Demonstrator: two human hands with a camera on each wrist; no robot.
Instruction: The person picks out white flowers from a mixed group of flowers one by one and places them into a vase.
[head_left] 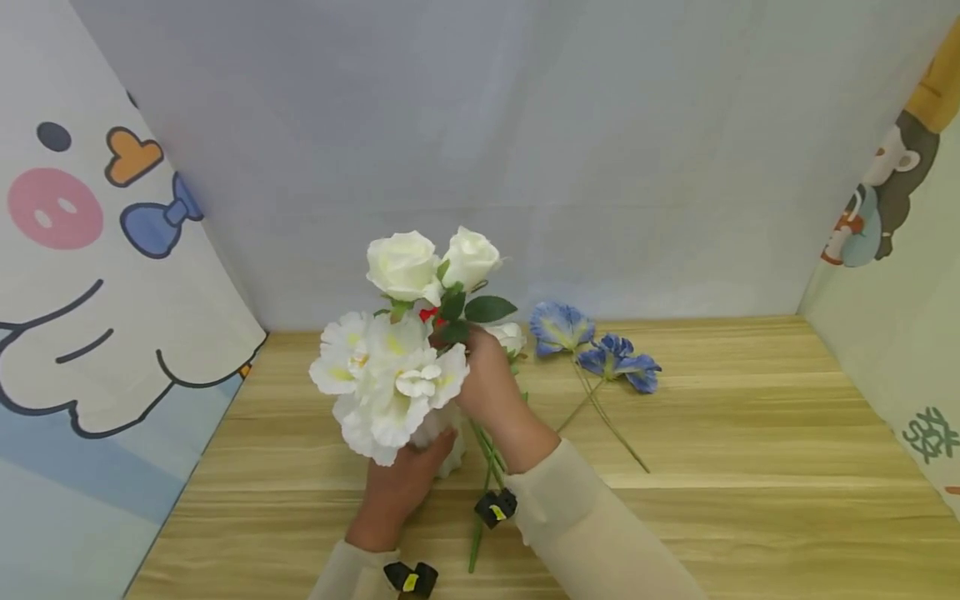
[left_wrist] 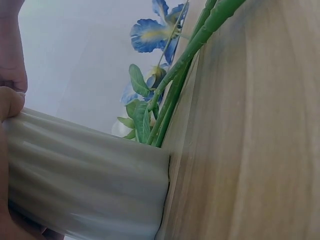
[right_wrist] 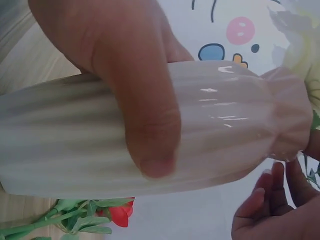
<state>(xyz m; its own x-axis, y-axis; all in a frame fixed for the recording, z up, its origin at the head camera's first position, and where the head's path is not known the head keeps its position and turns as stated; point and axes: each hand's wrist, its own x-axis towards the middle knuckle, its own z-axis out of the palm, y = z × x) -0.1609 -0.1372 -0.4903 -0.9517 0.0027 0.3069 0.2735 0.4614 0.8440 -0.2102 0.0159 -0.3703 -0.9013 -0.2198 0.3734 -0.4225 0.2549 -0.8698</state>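
Note:
A tall white ribbed vase [right_wrist: 215,135] stands tilted or upright, I cannot tell which, with its base at the wooden table in the left wrist view. My left hand [head_left: 408,479] grips its body, the thumb lying across the ribs in the right wrist view. White ruffled flowers [head_left: 393,383] and two white roses [head_left: 405,265] rise over the vase mouth, hiding most of it in the head view. At the neck is my right hand [head_left: 495,387], fingers bent beside the rim and dark green leaves [head_left: 490,308]. Its fingertips are partly hidden; whether they pinch a stem is unclear.
Blue flowers [head_left: 561,327] with thin stems lie on the wooden table [head_left: 735,417] to the right. Green stems [head_left: 476,542] and another white rose [head_left: 508,336] lie beside the vase. A red flower [right_wrist: 120,214] shows behind it. Printed panels flank the table.

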